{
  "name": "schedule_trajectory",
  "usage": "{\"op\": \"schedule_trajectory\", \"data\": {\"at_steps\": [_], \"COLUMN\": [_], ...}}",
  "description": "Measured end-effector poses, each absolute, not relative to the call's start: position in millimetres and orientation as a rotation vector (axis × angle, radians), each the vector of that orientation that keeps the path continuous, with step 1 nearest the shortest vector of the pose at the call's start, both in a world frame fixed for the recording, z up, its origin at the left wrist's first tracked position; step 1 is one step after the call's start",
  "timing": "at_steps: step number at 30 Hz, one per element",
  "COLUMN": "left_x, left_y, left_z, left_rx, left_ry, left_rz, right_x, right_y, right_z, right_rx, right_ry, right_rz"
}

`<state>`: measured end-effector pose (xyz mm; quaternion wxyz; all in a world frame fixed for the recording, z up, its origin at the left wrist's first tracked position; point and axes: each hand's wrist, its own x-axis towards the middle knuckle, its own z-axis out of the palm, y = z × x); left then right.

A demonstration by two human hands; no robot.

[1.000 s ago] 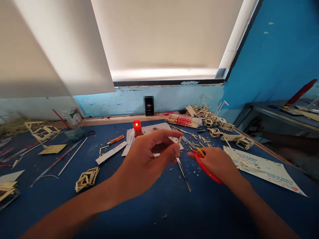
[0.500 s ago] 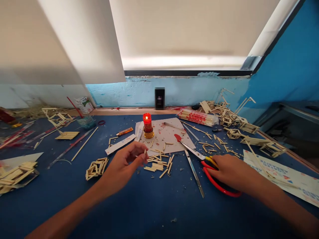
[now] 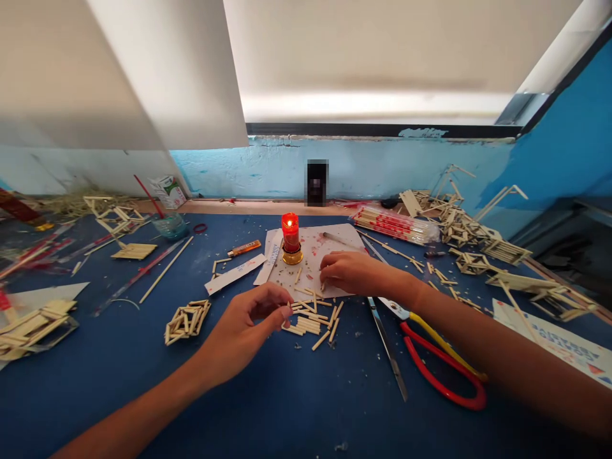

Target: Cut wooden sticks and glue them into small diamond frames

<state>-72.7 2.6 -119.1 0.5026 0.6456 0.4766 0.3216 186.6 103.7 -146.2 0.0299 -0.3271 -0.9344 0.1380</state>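
Note:
My left hand is closed in a pinch just left of a pile of short wooden stick pieces; a small stick piece sits between thumb and fingers, mostly hidden. Farther up, my right hand reaches over the stained white sheet, its fingertips closed on a short stick piece. A lit red candle on a gold base stands on that sheet. Scissors with red and yellow handles lie under my right forearm, untouched by the fingers. Beside them is a slim metal blade.
Left of my left hand sits a small stick frame. An orange lighter and a white strip lie behind it. More stick models and a bag of sticks are at the back right. A glass jar stands back left.
My right hand has let go of the scissors and moved left and away from me onto the sheet, to a stick piece. My left hand keeps its pinch; the view has shifted slightly.

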Motion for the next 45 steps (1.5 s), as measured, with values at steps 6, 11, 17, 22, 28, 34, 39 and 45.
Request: {"op": "schedule_trajectory", "data": {"at_steps": [6, 11, 17, 22, 28, 34, 39, 45], "left_x": [-71, -54, -17, 5, 5, 1, 0, -1], "left_y": [9, 18, 18, 8, 0, 1, 2, 3], "left_z": [-94, -52, -16, -13, -13, -11, -12, -15], "left_rx": [1.643, 1.715, 1.638, 1.505, 1.445, 1.461, 1.477, 1.512], "left_ry": [1.118, 0.961, 0.675, 0.53, 0.467, 0.481, 0.49, 0.504], "left_rz": [0.877, 1.133, 1.308, 1.3, 1.32, 1.323, 1.324, 1.353], "right_x": [193, 210, 228, 210, 196, 197, 195, 194], "right_y": [116, 114, 70, 12, -6, -7, -6, -3], "right_z": [-147, -111, -32, -6, -5, -5, -7, -7], "right_rx": [-0.91, -0.824, -0.695, -0.654, -0.599, -0.668, -0.686, -0.661], "right_ry": [-2.866, -2.717, -2.189, -1.612, -1.644, -1.687, -1.687, -1.676], "right_rz": [0.563, 0.748, 0.738, 0.684, 0.741, 0.702, 0.715, 0.757]}}
